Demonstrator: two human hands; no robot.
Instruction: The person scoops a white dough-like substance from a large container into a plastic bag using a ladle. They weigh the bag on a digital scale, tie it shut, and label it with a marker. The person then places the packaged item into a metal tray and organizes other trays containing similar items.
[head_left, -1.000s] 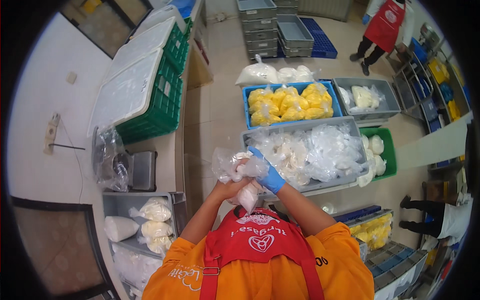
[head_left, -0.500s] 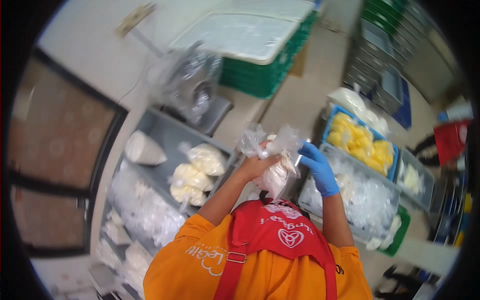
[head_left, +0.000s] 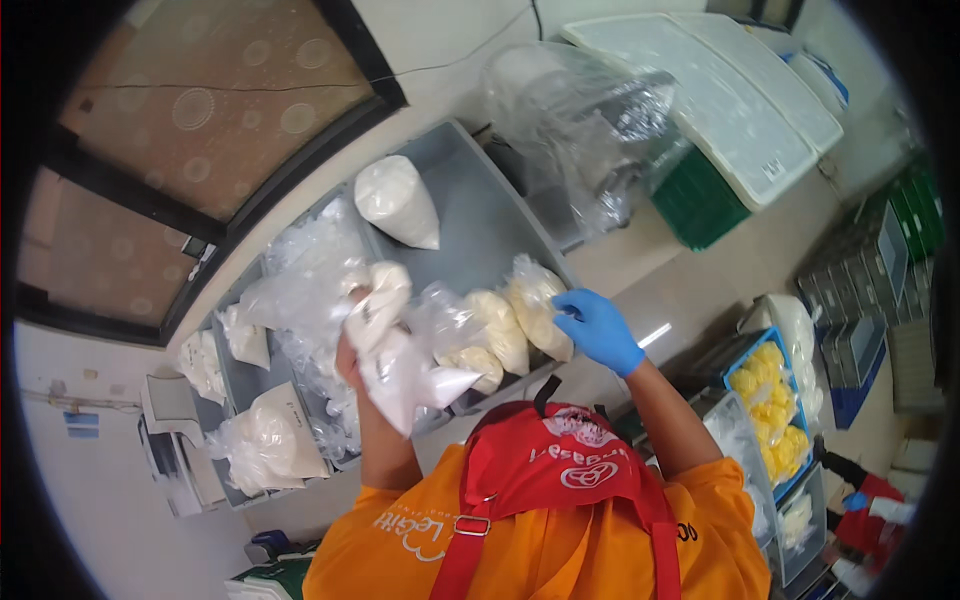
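Note:
My bare left hand point(head_left: 347, 350) is mostly hidden behind the clear plastic bags of white powder point(head_left: 388, 360) it grips, held above the left part of the grey trays. My right hand point(head_left: 603, 330), in a blue glove, reaches to the near right edge of the grey tray point(head_left: 470, 225). Its fingers are slightly curled with a gap to the thumb, and the fingertips meet the side of a bag of pale yellow powder point(head_left: 540, 310). Another pale yellow bag point(head_left: 498, 330) lies beside it. A rounded bag of white powder point(head_left: 397, 200) rests at the tray's far side.
Loose clear plastic bags point(head_left: 315, 260) fill the neighbouring tray. White bags point(head_left: 265, 440) lie at the left. Beyond the tray is a plastic-covered device point(head_left: 600, 130), beside a green crate point(head_left: 697, 195) with a white lid. At right, a blue crate point(head_left: 775, 400) holds yellow bags; a person point(head_left: 870, 510) is farther off.
My view has swung left toward the grey trays. My left hand has carried the white powder bags over them, and my gloved right hand has left those bags and moved to the pale yellow ones.

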